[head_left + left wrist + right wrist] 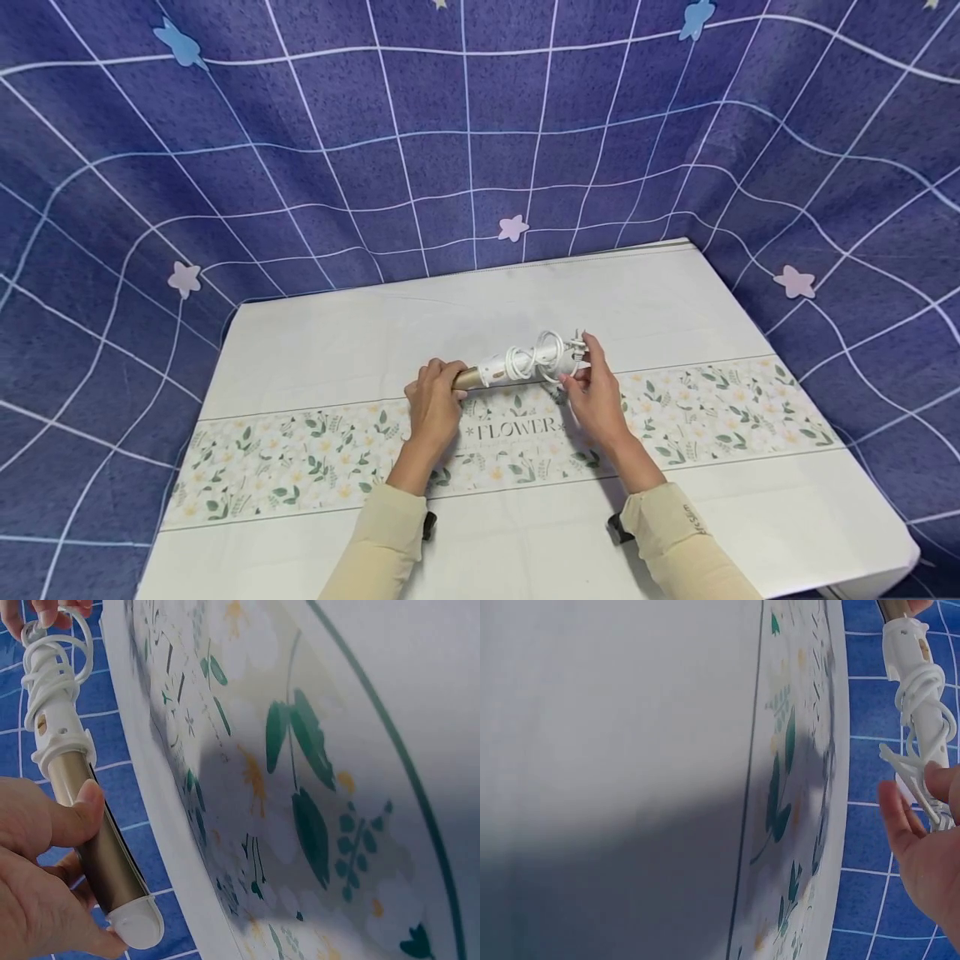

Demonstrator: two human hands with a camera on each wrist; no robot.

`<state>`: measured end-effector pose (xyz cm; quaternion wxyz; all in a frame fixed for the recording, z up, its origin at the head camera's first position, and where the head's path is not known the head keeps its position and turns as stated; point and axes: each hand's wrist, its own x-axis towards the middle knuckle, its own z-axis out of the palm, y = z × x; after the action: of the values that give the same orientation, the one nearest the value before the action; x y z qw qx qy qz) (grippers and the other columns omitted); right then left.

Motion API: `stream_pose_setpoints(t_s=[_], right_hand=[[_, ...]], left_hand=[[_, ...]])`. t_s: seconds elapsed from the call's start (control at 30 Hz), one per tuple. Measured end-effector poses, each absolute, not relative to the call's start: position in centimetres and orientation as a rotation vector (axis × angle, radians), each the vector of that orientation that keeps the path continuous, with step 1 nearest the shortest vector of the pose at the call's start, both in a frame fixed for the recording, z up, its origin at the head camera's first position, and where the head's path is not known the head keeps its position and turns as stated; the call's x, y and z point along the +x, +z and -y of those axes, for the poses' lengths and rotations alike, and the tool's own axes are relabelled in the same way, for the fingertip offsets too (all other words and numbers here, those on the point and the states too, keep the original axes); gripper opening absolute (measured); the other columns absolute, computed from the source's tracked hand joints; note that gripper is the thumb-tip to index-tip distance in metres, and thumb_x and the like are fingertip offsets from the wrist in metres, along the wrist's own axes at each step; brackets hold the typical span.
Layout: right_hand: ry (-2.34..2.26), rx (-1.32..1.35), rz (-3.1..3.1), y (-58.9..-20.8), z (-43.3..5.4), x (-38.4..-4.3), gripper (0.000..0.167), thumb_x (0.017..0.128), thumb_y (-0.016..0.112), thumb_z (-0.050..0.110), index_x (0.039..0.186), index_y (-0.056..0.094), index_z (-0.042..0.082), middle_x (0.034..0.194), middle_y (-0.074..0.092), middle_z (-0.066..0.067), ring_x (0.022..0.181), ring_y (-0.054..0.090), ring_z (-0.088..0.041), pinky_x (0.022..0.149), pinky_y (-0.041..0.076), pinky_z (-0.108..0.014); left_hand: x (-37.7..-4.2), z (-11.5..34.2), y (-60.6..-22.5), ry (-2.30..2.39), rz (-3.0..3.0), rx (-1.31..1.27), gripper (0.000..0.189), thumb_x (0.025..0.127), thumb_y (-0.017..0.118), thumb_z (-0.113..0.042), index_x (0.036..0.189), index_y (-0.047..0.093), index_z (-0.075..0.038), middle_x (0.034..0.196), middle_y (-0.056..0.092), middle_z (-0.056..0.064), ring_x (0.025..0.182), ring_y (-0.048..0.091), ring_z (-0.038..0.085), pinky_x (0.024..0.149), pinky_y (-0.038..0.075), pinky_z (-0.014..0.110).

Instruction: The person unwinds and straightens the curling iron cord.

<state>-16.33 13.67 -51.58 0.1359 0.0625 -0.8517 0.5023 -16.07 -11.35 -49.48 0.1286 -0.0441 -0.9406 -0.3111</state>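
Note:
A curling iron [491,371] with a gold barrel and white handle is held above the table between both hands. My left hand [435,408] grips the gold barrel [112,859], its thumb along the top; the barrel's white end cap [139,922] shows past the fingers in the left wrist view. White power cord [519,363] is looped around the handle. At the handle's far end, my right hand [597,400] holds the bundled cord between thumb and fingers, beside the plug [578,345]. In the right wrist view part of this hand [934,870] is cut off by the frame edge.
Under the hands is a white table cover [360,333] with a floral band [315,450] lettered "FLOWER". A blue grid-patterned curtain [420,158] with stars encloses the back and both sides. Dark wrist straps show at both sleeve cuffs.

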Motion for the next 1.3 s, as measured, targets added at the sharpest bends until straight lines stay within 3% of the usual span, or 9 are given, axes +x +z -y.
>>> stream_pose_setpoints(t_s=[0.2, 0.4, 0.47, 0.67, 0.87, 1.13, 1.3], right_hand=[[1.469, 0.182, 2.387, -51.6, -13.5, -16.6, 0.074, 0.088, 0.066, -0.002, 0.149, 0.027, 0.014, 0.102, 0.058, -0.021, 0.060, 0.053, -0.013, 0.056, 0.043, -0.025], [1.568, 0.128, 2.375, -51.2, -13.1, -16.4, 0.073, 0.089, 0.064, -0.003, 0.149, 0.026, 0.015, 0.084, 0.057, -0.014, 0.058, 0.048, -0.014, 0.061, 0.043, -0.025], [1.608, 0.101, 2.378, -51.0, -13.0, -16.4, 0.073, 0.090, 0.063, -0.003, 0.150, 0.026, 0.014, 0.083, 0.057, -0.011, 0.058, 0.048, -0.015, 0.063, 0.044, -0.025], [1.704, 0.033, 2.370, -50.7, -13.0, -16.3, 0.076, 0.090, 0.063, -0.001, 0.152, 0.022, 0.014, 0.101, 0.059, -0.012, 0.061, 0.050, -0.012, 0.063, 0.045, -0.022], [1.807, 0.022, 2.321, -50.7, -12.7, -16.3, 0.071, 0.092, 0.060, 0.000, 0.151, 0.022, 0.013, 0.113, 0.057, -0.018, 0.065, 0.050, -0.013, 0.063, 0.044, -0.021], [1.945, -0.015, 2.227, -50.3, -12.4, -16.2, 0.069, 0.093, 0.058, -0.003, 0.150, 0.022, 0.012, 0.107, 0.050, -0.021, 0.064, 0.046, -0.010, 0.065, 0.047, -0.022], [2.081, -0.030, 2.035, -49.5, -12.5, -16.2, 0.063, 0.092, 0.056, -0.007, 0.147, 0.029, 0.005, 0.096, 0.049, -0.023, 0.062, 0.049, -0.010, 0.070, 0.053, -0.032]], left_hand=[[-15.9, 11.1, -49.5, -0.902, 2.733, -0.109, 0.034, 0.079, 0.074, -0.005, 0.112, 0.068, -0.013, 0.095, 0.058, 0.002, 0.089, 0.050, 0.023, 0.091, 0.032, 0.050], [-15.6, 11.0, -49.4, -0.905, 2.742, -0.094, 0.035, 0.079, 0.075, -0.004, 0.112, 0.068, -0.013, 0.095, 0.057, 0.004, 0.089, 0.050, 0.023, 0.089, 0.032, 0.051], [-15.5, 11.0, -49.4, -0.907, 2.749, -0.084, 0.035, 0.079, 0.074, -0.003, 0.112, 0.068, -0.013, 0.095, 0.057, 0.005, 0.089, 0.050, 0.024, 0.090, 0.032, 0.051], [-15.6, 10.8, -49.3, -0.919, 2.756, -0.044, 0.036, 0.078, 0.075, -0.001, 0.112, 0.068, -0.012, 0.095, 0.057, 0.006, 0.088, 0.050, 0.025, 0.087, 0.033, 0.051], [-15.7, 10.4, -49.4, -0.907, 2.757, -0.004, 0.036, 0.077, 0.076, -0.002, 0.110, 0.069, -0.014, 0.093, 0.057, 0.006, 0.087, 0.051, 0.025, 0.084, 0.034, 0.048], [-15.5, 10.1, -49.2, -0.903, 2.744, 0.013, 0.037, 0.075, 0.077, -0.001, 0.109, 0.069, -0.013, 0.092, 0.058, 0.006, 0.086, 0.051, 0.025, 0.081, 0.033, 0.047], [-15.4, 9.9, -49.2, -0.923, 2.740, -0.002, 0.037, 0.075, 0.076, -0.001, 0.110, 0.069, -0.013, 0.093, 0.057, 0.006, 0.087, 0.051, 0.025, 0.081, 0.033, 0.047]])
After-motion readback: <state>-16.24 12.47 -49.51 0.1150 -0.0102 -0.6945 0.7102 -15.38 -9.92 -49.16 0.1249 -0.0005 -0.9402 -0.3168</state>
